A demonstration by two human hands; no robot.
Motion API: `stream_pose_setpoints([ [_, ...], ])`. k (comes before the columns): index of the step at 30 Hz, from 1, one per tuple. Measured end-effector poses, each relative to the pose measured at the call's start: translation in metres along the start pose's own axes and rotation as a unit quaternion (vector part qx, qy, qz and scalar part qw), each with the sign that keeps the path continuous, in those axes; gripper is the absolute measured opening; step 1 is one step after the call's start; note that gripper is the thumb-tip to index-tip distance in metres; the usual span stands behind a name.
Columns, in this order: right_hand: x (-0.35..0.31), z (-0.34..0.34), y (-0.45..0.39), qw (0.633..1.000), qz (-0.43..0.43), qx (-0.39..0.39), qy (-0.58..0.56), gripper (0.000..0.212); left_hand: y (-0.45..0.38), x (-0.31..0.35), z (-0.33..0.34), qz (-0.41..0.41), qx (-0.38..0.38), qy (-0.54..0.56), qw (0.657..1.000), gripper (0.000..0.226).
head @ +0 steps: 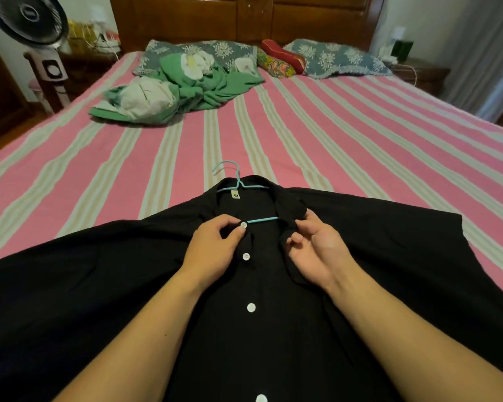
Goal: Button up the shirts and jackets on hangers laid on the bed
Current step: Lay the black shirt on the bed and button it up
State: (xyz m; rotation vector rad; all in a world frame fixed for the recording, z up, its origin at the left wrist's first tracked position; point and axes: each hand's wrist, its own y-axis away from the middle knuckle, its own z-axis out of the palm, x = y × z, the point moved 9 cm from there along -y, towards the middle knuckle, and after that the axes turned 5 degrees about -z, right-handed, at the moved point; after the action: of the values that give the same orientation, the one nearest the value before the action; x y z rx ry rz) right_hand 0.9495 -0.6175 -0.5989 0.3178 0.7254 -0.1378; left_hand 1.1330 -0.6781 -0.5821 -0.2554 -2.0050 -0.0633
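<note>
At lower centre the black shirt (273, 329), soft, light and limp on its hanger (238, 181), is best taken at the placket edges: left hand (212, 250) pinches the top button (243, 225), right hand (314, 248) grips the opposite edge.

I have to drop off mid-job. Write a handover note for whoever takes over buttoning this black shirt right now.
Left hand: pinches the top button and its placket edge.
Right hand: grips the opposite front edge just below the collar.
Black shirt: lies front up on the striped bed, on a blue hanger, its front open at the top.
Done: nothing fastened that I can see; four white buttons show, all exposed.
Left: bring the edges together, fasten from the top button down. A green garment lies near the pillows; I can't tell if it needs buttoning.
</note>
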Motion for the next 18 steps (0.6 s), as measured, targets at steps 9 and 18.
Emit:
stream_pose_setpoints([
  [9, -0.034, 0.025, 0.012, 0.786, -0.226, 0.078, 0.57, 0.026, 0.002, 0.003, 0.0, -0.002, -0.002, 0.012, 1.0, 0.008],
  [18, -0.037, 0.064, -0.007, 0.597, -0.182, 0.084, 0.777, 0.031, 0.002, 0.001, 0.0, -0.021, 0.005, -0.026, 0.999, 0.015],
])
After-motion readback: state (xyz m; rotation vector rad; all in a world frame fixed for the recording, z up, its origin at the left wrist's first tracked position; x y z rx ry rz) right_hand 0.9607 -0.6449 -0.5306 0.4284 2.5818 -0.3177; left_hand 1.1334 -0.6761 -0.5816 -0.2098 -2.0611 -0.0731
